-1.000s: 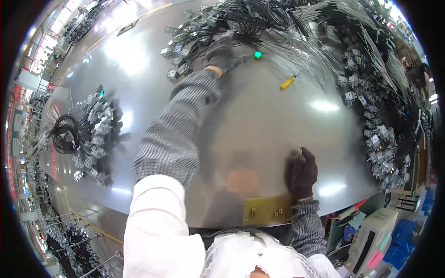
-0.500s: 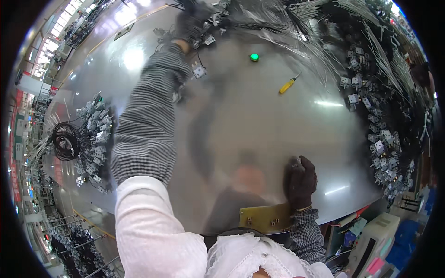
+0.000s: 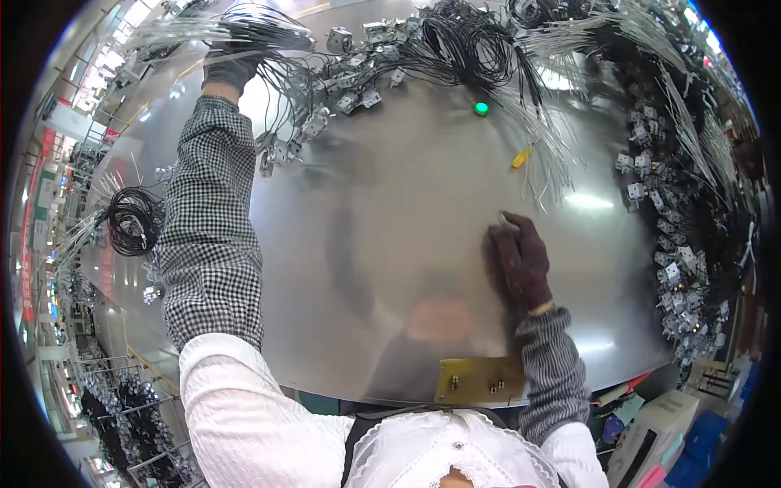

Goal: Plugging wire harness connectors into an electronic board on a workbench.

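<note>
My left hand (image 3: 231,68), in a dark glove, reaches to the far left of the metal table. Its fingers close on a cable bundle (image 3: 264,32) of black leads with pale wire ends. Small metal connector housings (image 3: 316,122) hang from or lie beside these leads on the tabletop. My right hand (image 3: 522,262), in a dark maroon glove, rests low over the table right of the middle. The fingers on this side are curled together, with a small pale tip at them that I cannot make out.
A coiled black cable bundle (image 3: 468,53) lies at the far middle, its pale wires fanning over a yellow-handled screwdriver (image 3: 521,158). Close by sits a green button (image 3: 482,108). Connector heaps (image 3: 679,281) line the right edge. A brass-coloured plate (image 3: 480,382) is at the near edge.
My left hand has swung left with the cable bundle, spreading connectors along the far side. My right hand has moved forward from near the brass-coloured plate. Pale wires now cover part of the screwdriver.
</note>
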A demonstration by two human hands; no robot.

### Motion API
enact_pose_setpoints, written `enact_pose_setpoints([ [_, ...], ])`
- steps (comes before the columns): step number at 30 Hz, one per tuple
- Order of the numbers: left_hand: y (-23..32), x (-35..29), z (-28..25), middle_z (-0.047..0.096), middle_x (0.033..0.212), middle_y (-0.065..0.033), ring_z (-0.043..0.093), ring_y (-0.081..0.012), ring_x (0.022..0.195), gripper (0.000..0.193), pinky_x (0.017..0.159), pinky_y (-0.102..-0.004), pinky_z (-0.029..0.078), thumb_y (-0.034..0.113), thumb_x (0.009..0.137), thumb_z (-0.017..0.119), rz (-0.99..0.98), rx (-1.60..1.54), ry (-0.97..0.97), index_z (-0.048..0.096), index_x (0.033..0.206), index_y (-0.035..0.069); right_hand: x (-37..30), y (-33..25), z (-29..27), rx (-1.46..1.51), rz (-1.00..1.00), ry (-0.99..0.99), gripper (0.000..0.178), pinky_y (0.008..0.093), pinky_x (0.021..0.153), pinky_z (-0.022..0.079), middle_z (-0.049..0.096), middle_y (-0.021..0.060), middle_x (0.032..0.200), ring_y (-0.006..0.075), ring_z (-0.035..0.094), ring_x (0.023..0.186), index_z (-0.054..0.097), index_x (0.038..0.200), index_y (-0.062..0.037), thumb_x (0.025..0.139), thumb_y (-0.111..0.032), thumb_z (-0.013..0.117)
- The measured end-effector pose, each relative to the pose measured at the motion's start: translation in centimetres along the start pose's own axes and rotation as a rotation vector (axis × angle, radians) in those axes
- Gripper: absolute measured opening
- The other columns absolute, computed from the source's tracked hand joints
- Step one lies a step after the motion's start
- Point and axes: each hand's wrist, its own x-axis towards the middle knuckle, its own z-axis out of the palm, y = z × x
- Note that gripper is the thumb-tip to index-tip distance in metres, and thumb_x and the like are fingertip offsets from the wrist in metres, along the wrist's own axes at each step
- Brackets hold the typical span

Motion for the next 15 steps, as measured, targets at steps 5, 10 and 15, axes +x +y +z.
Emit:
enact_pose_setpoints([
  [5, -10.8, 0.3, 2.1, 0.065, 0.141, -0.0105, 0.060, -0.0357, 0.132, 0.046, 0.110, -0.0519, 0.051, 0.050, 0.100, 0.061, 0.284, 0.240, 0.299, 0.067, 0.134, 0.019, 5.8, -5.1, 6.1, 0.214, -0.045, -0.275, 0.031, 0.0377, 0.084, 0.058, 0.074, 0.0184, 0.116, 0.0251, 0.074, 0.094, 0.065, 0.130, -0.0078, 0.102, -0.019, 0.069],
  [10, -5.2, -2.5, 1.0, 0.064, 0.145, -0.0040, 0.058, -0.0340, 0.135, 0.031, 0.112, -0.0570, 0.049, 0.038, 0.097, 0.064, 0.110, 0.036, 0.206, 0.071, 0.127, 0.031, 13.6, -7.8, 11.1, 0.003, -0.543, -0.235, 0.037, 0.0430, 0.093, 0.056, 0.066, 0.0165, 0.135, 0.0298, 0.072, 0.107, 0.064, 0.131, -0.0108, 0.097, -0.020, 0.072],
  [15, -5.4, -0.1, 1.5, 0.070, 0.134, -0.0020, 0.061, -0.0306, 0.129, 0.022, 0.111, -0.0598, 0.046, 0.040, 0.099, 0.066, 0.306, 0.155, 0.315, 0.076, 0.114, 0.027, 27.1, -10.1, 17.6, -0.148, -0.765, 0.159, 0.041, 0.0461, 0.102, 0.055, 0.066, 0.0165, 0.135, 0.0332, 0.067, 0.120, 0.060, 0.136, -0.0088, 0.099, -0.025, 0.069],
])
